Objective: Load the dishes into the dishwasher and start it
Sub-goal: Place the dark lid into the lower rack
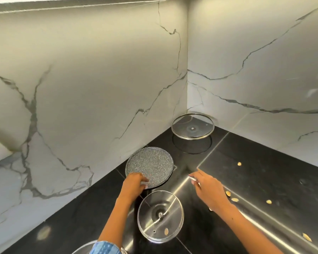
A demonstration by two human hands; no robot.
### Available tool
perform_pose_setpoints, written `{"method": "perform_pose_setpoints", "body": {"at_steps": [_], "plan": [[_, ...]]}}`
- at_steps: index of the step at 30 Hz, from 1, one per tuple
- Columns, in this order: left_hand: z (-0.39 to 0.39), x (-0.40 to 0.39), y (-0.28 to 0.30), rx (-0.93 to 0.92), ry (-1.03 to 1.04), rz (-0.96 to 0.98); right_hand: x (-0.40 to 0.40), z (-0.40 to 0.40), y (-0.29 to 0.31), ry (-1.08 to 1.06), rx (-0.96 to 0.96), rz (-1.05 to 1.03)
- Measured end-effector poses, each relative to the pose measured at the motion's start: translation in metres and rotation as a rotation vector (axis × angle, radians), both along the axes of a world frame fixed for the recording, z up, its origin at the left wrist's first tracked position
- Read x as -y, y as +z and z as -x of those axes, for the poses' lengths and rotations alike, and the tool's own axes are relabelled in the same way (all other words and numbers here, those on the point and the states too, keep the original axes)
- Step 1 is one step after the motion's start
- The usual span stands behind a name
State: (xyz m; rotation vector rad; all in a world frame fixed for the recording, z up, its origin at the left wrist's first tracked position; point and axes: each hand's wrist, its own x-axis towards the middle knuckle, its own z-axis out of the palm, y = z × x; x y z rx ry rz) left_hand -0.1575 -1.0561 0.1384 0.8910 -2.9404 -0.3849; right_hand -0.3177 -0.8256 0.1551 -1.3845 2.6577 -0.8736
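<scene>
A grey speckled plate (151, 165) stands tilted on the black countertop (264, 171) near the marble wall. My left hand (134, 186) grips its lower edge. A glass lid (161, 216) lies upside down just in front of that hand. A second glass lid (192, 126) leans in the far corner. My right hand (207, 187) hovers over the counter to the right of the plate, fingers spread, with a small pale thing at the fingertips that I cannot identify.
Marble walls (81, 98) meet in a corner behind the counter. Several small pale seeds or crumbs (234, 199) lie scattered on the right of the counter. The rim of another round dish (81, 247) shows at the bottom edge.
</scene>
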Motion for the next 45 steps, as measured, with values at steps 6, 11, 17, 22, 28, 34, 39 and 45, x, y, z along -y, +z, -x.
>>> {"method": "perform_pose_setpoints", "body": {"at_steps": [6,11,17,22,28,34,39,45], "plan": [[0.015,0.015,-0.018,0.2,-0.174,0.093,-0.005,0.009,-0.006,-0.025,0.009,0.009],[0.014,0.012,-0.023,0.009,-0.336,0.351,-0.024,0.01,-0.002,-0.039,-0.017,-0.035],[0.023,-0.004,0.032,-0.449,-0.312,0.435,-0.063,0.01,0.007,-0.13,-0.019,-0.005],[0.031,-0.051,0.081,-0.57,-0.345,0.378,-0.114,0.008,0.018,-0.18,-0.063,0.119],[0.042,-0.167,0.11,-0.636,-0.629,0.418,-0.221,-0.031,0.046,-0.3,-0.178,0.312],[0.041,-0.342,0.111,-0.732,-1.018,0.354,-0.396,-0.12,0.063,-0.525,-0.245,0.39],[0.005,-0.536,0.105,-0.772,-1.393,0.167,-0.559,-0.236,0.046,-0.821,-0.264,0.27],[-0.063,-0.739,0.085,-0.781,-1.837,-0.156,-0.707,-0.406,0.017,-1.258,-0.307,0.096]]}}
